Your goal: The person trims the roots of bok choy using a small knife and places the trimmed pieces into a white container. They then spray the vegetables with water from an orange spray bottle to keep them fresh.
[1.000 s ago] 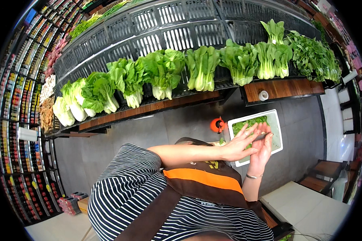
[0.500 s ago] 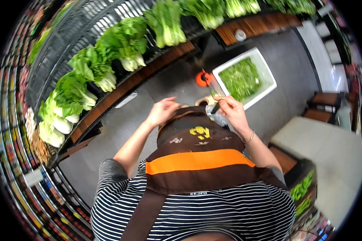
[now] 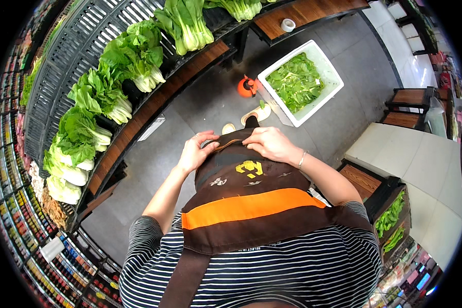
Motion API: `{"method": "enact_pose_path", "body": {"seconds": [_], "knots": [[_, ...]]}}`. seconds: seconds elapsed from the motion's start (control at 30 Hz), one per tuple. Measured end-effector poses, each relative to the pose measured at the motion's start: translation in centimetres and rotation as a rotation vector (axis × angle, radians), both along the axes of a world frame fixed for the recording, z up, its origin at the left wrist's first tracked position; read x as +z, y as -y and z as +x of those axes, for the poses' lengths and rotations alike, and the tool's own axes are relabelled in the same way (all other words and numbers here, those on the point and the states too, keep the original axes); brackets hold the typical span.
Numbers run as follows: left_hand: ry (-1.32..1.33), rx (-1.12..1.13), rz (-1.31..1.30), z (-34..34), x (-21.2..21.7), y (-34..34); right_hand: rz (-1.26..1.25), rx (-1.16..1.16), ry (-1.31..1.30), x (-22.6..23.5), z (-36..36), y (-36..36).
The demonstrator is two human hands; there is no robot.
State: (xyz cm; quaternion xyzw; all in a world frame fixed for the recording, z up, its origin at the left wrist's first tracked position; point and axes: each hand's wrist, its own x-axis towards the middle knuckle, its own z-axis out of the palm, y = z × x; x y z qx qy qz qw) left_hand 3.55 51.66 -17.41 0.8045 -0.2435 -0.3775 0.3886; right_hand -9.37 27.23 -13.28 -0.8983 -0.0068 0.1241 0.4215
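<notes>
Both hands are at the upper edge of the dark brown apron over my front. My left hand has its fingers curled over the left end of a pocket-like opening there, pinching the cloth. Opposite it, my right hand closes its thumb and fingers on the other end of the edge. The fold between them hangs slightly apart, and what lies inside is hidden. Past the apron, part of my shoes shows on the floor, with a green leaf piece on the right one.
A white foam box of loose green leaves stands on the floor, beside an orange spray bottle. Bunches of leafy greens line a black slatted rack with a wooden ledge. A tape roll sits on a wooden board.
My right hand has moved left onto the apron edge; the dark object and clear plastic near it are no longer visible. My left hand has closed on the cloth. The view has shifted.
</notes>
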Motion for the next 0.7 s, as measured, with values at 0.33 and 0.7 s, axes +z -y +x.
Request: {"method": "enact_pose_path", "body": {"seconds": [0.33, 0.7], "knots": [[-0.225, -0.231, -0.018, -1.1, 0.4, 3.4, -0.058, -0.080, -0.208, -0.5, 0.7, 1.6], [-0.059, -0.145, 0.397, 0.8, -11.6, 2.4, -0.229, -0.504, -0.592, -20.7, 0.7, 18.9]]}}
